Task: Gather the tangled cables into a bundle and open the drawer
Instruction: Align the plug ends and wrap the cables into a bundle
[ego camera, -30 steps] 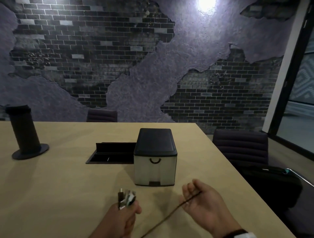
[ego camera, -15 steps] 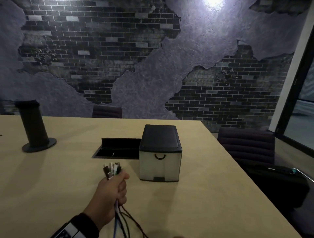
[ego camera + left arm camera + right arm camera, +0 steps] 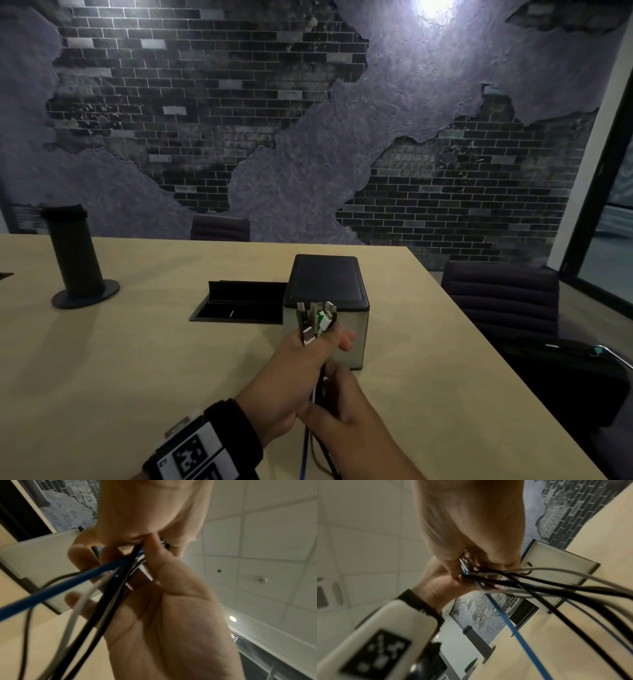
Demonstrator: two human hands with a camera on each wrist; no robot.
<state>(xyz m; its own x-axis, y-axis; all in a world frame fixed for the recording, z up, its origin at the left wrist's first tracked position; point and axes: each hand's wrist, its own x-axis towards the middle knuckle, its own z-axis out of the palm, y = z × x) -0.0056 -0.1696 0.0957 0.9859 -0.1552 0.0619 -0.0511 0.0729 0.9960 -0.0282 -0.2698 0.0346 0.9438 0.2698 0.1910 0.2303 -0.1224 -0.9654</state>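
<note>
A bundle of cables (image 3: 317, 318) stands with its plugs pointing up, in front of the small drawer box (image 3: 325, 284) with a black top and pale front. My left hand (image 3: 301, 370) grips the bundle just under the plugs. My right hand (image 3: 346, 411) grips the same cables directly below it, and the loose ends hang off the near edge of the table (image 3: 102, 377). In the left wrist view my left hand (image 3: 163, 615) curls round blue, white and black cables (image 3: 51, 595). The right wrist view shows the drawer front (image 3: 556, 566) behind the cables (image 3: 505, 622); the drawer is closed.
A black cylinder on a round base (image 3: 73, 253) stands at the left. An open cable hatch (image 3: 239, 301) is sunk in the table just left of the box. Dark chairs (image 3: 500, 294) stand along the right edge, one with a black bag (image 3: 565, 377).
My left hand carried the bundle rightward to the front of the drawer box. My right hand, out of view half a second ago, now grips the cables under the left hand.
</note>
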